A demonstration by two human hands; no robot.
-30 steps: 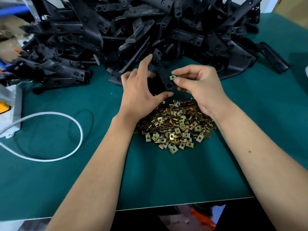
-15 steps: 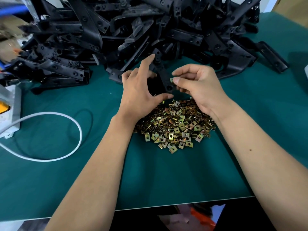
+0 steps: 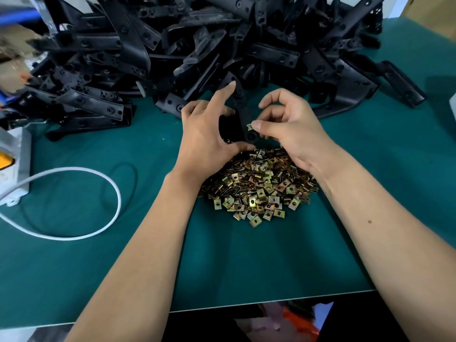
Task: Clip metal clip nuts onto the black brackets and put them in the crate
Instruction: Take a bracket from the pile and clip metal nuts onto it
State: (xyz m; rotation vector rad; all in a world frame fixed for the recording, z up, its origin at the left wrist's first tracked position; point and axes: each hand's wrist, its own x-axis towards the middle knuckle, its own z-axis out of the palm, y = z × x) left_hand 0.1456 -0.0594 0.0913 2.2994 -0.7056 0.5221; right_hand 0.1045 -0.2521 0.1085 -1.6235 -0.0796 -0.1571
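Two hands mid-frame: left hand (image 3: 204, 137) gripped black bracket (image 3: 243, 114); right hand (image 3: 291, 129) pinched clip nut (image 3: 249, 126); no legible writing.

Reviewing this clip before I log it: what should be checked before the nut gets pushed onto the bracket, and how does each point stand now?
1. Left hand has a firm grip on the bracket: ok.
2. Right hand pinches one nut: ok.
3. Nut sits at the bracket's edge near the hole: ok.
4. Nut's open side faces the bracket: cannot tell, too small.
5. Spare nuts in the pile within reach: ok.
6. Crate ready for the finished part: cannot tell, none in view.
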